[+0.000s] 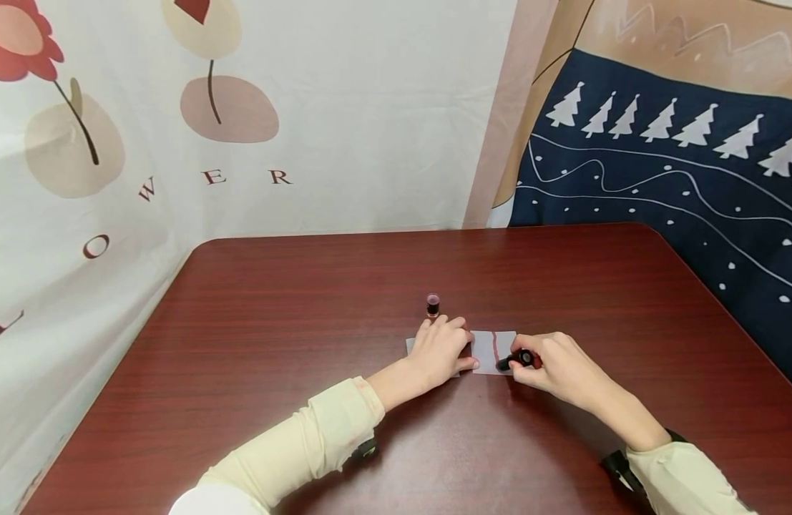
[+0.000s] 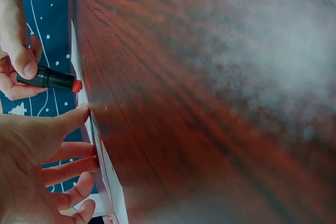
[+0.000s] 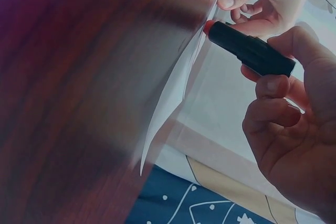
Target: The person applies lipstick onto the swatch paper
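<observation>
My right hand [image 1: 559, 365] pinches a black lipstick [image 3: 252, 51] between thumb and fingers. Its red tip [image 2: 77, 86] points down at a small white paper [image 1: 482, 350], right at the surface. A red line [image 1: 496, 347] runs across that paper. With fingers spread, my left hand [image 1: 437, 350] rests on the papers, its thumb at the near left edge of the marked one. Most of a second white paper [image 1: 410, 345] lies hidden under the left hand. Just beyond the left fingertips stands a small cap [image 1: 433, 305], dark below and pinkish on top.
The papers lie on a dark red-brown wooden table [image 1: 305, 300]. A white cloth with printed flowers [image 1: 370, 143] hangs behind and to the left. At the right is a navy cloth with white trees [image 1: 627, 164]. Bands with black devices circle both wrists.
</observation>
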Demonstrator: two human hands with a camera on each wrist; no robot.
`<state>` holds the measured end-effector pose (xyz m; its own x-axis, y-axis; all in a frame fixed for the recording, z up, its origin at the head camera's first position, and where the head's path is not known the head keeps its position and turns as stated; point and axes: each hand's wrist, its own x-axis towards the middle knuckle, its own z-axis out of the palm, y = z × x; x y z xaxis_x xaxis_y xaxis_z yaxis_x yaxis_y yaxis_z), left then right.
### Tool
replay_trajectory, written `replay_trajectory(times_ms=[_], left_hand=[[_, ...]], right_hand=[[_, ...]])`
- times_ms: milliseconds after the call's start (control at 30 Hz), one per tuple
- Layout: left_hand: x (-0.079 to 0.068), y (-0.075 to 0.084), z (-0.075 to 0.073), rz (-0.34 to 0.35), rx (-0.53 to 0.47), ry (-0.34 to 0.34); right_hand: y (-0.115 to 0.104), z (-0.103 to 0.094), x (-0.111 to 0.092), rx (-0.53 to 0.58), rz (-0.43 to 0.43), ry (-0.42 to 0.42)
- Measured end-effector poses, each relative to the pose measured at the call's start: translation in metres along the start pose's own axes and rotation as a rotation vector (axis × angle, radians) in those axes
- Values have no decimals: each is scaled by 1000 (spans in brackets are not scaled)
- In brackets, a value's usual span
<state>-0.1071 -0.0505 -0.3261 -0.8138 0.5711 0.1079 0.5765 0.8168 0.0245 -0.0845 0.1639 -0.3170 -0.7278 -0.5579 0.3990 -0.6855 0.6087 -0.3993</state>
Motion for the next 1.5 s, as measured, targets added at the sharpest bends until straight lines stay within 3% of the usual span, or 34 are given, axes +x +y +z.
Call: replay_trajectory(times_ms=[1500], left_hand=[[-2,3,-4,-3,13,-9]], right_hand=[[-4,1,-3,-8,7,10]])
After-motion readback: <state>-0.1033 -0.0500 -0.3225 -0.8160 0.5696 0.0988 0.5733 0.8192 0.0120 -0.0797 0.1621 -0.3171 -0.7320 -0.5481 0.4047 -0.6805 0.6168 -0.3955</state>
